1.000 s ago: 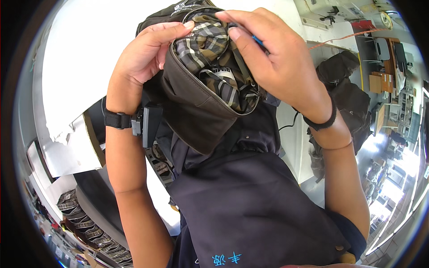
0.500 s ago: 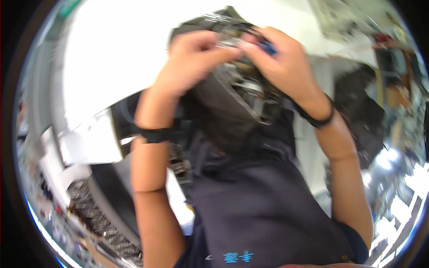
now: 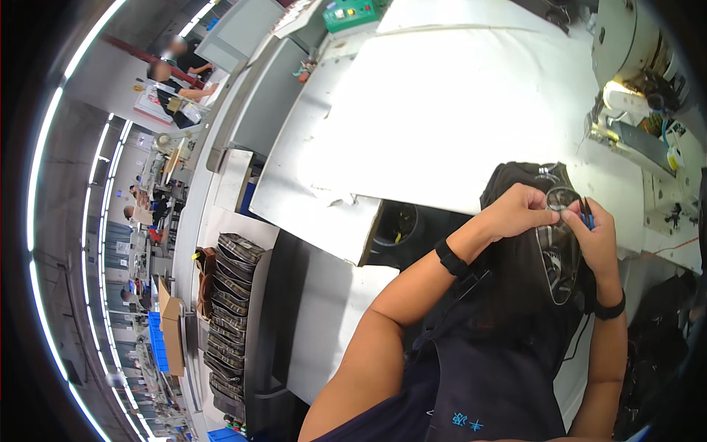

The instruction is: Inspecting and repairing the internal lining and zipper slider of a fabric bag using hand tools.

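Observation:
A dark fabric piece that looks like a bag (image 3: 504,177) lies over my lap and the front edge of the table. Its long opening has a pale edging, with a patterned inside showing. My left hand (image 3: 524,209) is closed, thumb and fingers pinching the edging near the top of the opening. Close beside it, my right hand (image 3: 598,237) is closed too, pinching the same edging. Small blue-handled thread snips (image 3: 588,219) with dark points stick up from the right hand's grip. The fingertips meet at a curved loop of the edging; what exactly lies between them is hard to see.
A white worktable (image 3: 434,110) spreads ahead, with a sewing machine (image 3: 633,125) at right. Folded camouflage pieces (image 3: 232,309) are stacked at lower left. A black bin (image 3: 394,225) stands under the table edge. Dark fabric (image 3: 655,346) hangs at right. Co-workers (image 3: 166,81) are far left.
The view has swung left, so my hands and the fabric now appear farther right and lower. Both hands still pinch the edging, and the snips stay in my right hand.

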Demonstrator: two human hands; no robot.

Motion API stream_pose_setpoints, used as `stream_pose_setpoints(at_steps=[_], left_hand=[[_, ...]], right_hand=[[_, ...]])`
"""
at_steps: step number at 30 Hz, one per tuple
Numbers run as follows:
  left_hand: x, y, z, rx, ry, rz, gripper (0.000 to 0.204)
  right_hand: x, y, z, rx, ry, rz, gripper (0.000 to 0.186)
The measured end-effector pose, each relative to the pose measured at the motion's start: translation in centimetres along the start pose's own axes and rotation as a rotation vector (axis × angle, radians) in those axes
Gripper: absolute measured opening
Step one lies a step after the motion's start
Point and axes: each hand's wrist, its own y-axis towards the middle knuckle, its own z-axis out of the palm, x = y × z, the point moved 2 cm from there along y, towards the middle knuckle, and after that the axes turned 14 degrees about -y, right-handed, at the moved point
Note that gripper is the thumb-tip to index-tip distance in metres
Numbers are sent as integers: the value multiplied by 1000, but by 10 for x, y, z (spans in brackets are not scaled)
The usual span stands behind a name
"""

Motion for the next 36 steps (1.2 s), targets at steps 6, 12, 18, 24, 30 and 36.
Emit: stream_pose_setpoints(at_steps=[6, 12, 18, 24, 30, 36], left_hand=[[-5, 14, -11, 32, -89, -148, 28], [1, 19, 0, 41, -63, -118, 33], [0, 13, 13, -53, 51, -89, 36], [9, 23, 7, -5, -46, -123, 30], [-9, 10, -3, -79, -38, -152, 27], [1, 19, -5, -34, -131, -185, 28]], right_hand=[[-12, 12, 4, 33, 58, 7, 14], [-19, 6, 4, -63, 68, -20, 15], [-20, -9, 3, -135, 15, -35, 17], [-24, -11, 3, -137, -8, 2, 18], [-6, -12, -4, -212, -191, -120, 30], [12, -33, -19, -253, -377, -126, 31]])
